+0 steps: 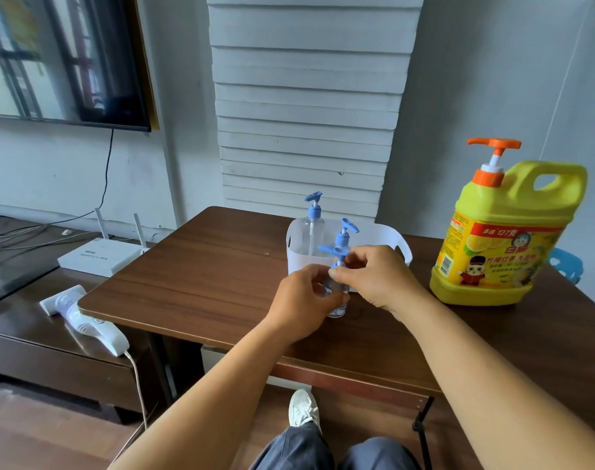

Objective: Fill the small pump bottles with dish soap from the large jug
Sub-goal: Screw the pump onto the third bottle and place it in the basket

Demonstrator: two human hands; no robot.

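A small clear pump bottle [336, 308] with a blue pump stands on the brown table [194, 276], in front of a white basket [296, 256]. My left hand [303, 300] wraps around its body. My right hand [374, 276] pinches the blue collar at its neck. Two more clear bottles with blue pumps stand in the basket, a tall one [311, 228] at the back left and a shorter one [345, 237] beside it. The large yellow soap jug [503, 235] with an orange pump stands upright at the right, untouched.
Left of the table is a low dark cabinet [52, 347] with a white router [98, 254], a white handheld device [86, 323] and cables. A television hangs at the upper left. White slatted panels [306, 113] lean on the wall behind. My knees and a shoe show below the table.
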